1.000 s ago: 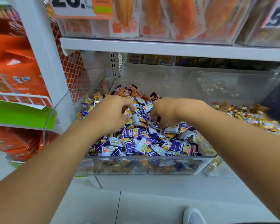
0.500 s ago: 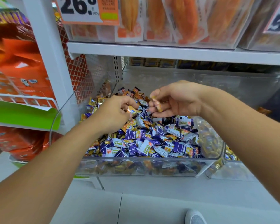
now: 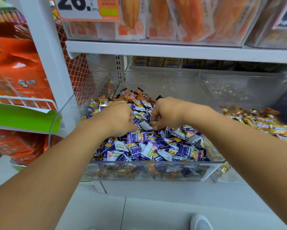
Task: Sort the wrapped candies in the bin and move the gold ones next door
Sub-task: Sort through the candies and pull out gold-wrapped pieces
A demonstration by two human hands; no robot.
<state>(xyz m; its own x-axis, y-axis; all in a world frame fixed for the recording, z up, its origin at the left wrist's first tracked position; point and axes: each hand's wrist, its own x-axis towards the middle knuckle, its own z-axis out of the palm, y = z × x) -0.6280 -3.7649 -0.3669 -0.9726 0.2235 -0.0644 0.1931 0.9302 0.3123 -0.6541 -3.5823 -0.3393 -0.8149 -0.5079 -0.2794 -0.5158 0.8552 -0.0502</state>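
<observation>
A clear plastic bin (image 3: 210,171) on the low shelf holds a heap of mixed wrapped candies (image 3: 156,146), mostly purple and white, with orange and gold ones at the back. Both my hands are down in the middle of this heap. My left hand (image 3: 118,118) has its fingers curled into the candies, and its thumb lies against a purple-white one. My right hand (image 3: 169,112) points its fingers down and pinches a small gold candy (image 3: 152,124) at the heap's surface. The neighbouring bin on the right holds gold candies (image 3: 255,118).
A white shelf board (image 3: 172,50) runs close above the bins, with orange snack packs on it. A white upright post (image 3: 46,60) and a green-edged wire rack (image 3: 23,117) stand to the left. My shoe (image 3: 200,221) shows on the pale floor below.
My right hand, which was raised palm-up with a gold candy half a second ago, has dropped back into the heap. My left hand stayed digging in the same spot.
</observation>
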